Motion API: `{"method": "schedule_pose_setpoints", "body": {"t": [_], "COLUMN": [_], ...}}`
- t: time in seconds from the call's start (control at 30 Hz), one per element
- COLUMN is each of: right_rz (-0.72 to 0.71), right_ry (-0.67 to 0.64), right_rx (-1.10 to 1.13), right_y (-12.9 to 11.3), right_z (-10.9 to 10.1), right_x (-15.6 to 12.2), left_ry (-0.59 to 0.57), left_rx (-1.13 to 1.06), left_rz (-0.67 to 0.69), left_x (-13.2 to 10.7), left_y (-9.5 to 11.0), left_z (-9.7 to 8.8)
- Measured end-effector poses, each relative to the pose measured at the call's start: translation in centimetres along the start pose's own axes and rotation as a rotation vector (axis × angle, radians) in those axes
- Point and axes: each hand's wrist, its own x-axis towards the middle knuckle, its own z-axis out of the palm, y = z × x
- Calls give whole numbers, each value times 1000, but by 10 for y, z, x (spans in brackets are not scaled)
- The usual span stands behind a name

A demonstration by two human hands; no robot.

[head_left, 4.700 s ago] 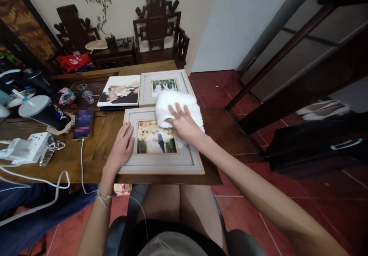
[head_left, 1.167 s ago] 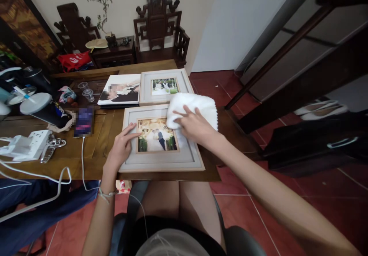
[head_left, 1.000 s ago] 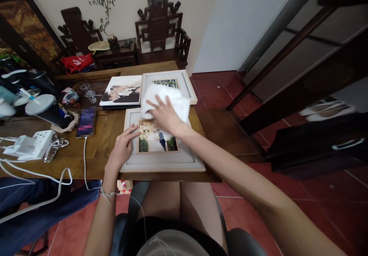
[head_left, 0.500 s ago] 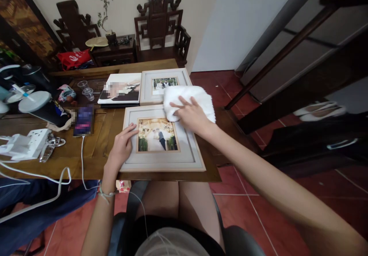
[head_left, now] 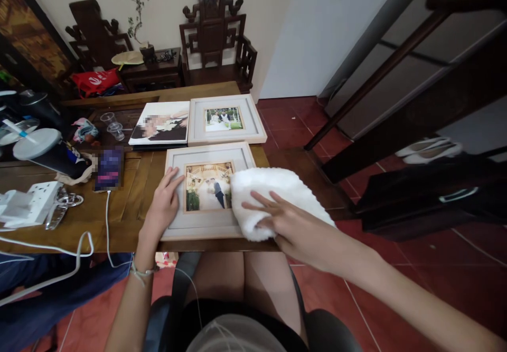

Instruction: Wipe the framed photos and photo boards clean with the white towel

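Observation:
A pale framed photo [head_left: 206, 157] lies flat at the near edge of the wooden table [head_left: 130, 193]. My left hand [head_left: 164, 204] rests flat on the frame's left border, fingers spread. My right hand [head_left: 283, 222] presses a fluffy white cloth [head_left: 273, 188] onto the frame's lower right corner, fingers stretched over the cloth. The cloth hides that side of the frame and hangs past the table edge.
A second framed photo [head_left: 224, 120] and a canvas print [head_left: 158, 123] lie farther back. A phone [head_left: 108, 168] on a cable, a white power strip [head_left: 26, 209], plastic cups [head_left: 111, 125] and clutter sit to the left. Dark carved chairs [head_left: 214, 35] stand behind; red tile floor lies to the right.
My right hand has slid the cloth from the frame's top right corner down to its lower right corner. My left hand has stayed on the left border.

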Motion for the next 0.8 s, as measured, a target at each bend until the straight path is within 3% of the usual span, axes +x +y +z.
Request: {"method": "schedule_pose_setpoints", "body": {"t": [0.27,0.4,0.5,0.6,0.8], "right_rz": [138,162,71,-15,-148], "right_ry": [263,321,272,204,97], "right_rx": [-274,-363,-391,-321,-96], "right_y": [50,49,37,17,-30], "right_z": [-13,-6,8,17,20], "right_x": [101,117,101,65,-3], "left_ry": [-9,-9,-3,0,6], "left_rx": [-59,-70,-51,-36,-81], "left_rz": [61,52,6,-25,11], "left_x": [3,2,3,3,4], "left_y": [-2,-3,-3,-3,-2], "left_z": [-2,-1,0,0,-3]}}
